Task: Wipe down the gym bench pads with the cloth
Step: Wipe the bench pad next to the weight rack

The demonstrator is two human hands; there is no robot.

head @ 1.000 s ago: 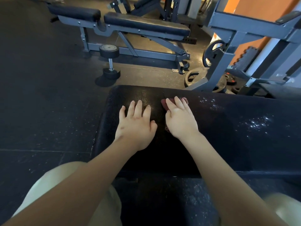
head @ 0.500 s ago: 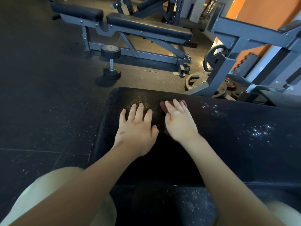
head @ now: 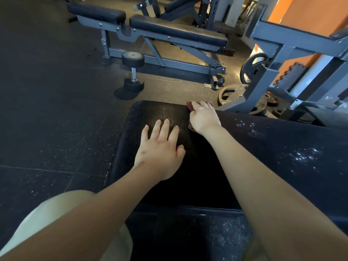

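Wiping underway, looking down from head height. Pressing a small, soft maroon cloth (head: 189, 107) onto the far edge of a wide black pebble-textured vinyl bench pad (head: 263, 166) with the right hand (head: 204, 118), fingers lying nearly straight over the fabric rather than gripping it. Resting the left hand (head: 160, 153) just beside, palm down, fingers spread, holding nothing, bracing on the pad. Leaving white specks (head: 303, 155) farther right, well apart from the cloth. Probably handling as light and limp, bunching easily, so keeping a flat palm over its middle while sliding. Showing beyond: a grey steel adjustable bench (head: 169, 32) and a black dumbbell (head: 133, 72) standing on end on dark rubber floor (head: 47, 91).
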